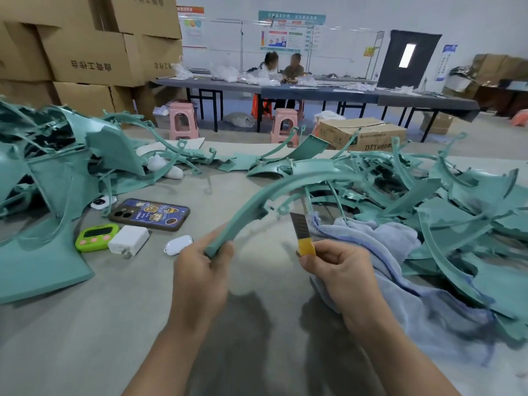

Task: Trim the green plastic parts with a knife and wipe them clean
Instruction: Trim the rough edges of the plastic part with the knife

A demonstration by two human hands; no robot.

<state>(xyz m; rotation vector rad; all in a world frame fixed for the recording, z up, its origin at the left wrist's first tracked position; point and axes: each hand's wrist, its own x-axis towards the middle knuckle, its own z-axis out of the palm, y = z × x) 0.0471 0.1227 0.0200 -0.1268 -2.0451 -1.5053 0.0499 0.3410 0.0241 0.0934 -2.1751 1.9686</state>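
The left hand (200,264) grips the near end of a curved green part (285,181), held up off the surface (128,310). The right hand (337,267) is closed round a knife (300,232), its long bared blade just under the part's tab. Held by one end only, the part may flex; a slip could gouge it or send the blade towards the left fingers.

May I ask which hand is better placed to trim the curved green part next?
Probably the right hand: it grips the knife, blade up beside the curved green part; the left hand holds that part's end.
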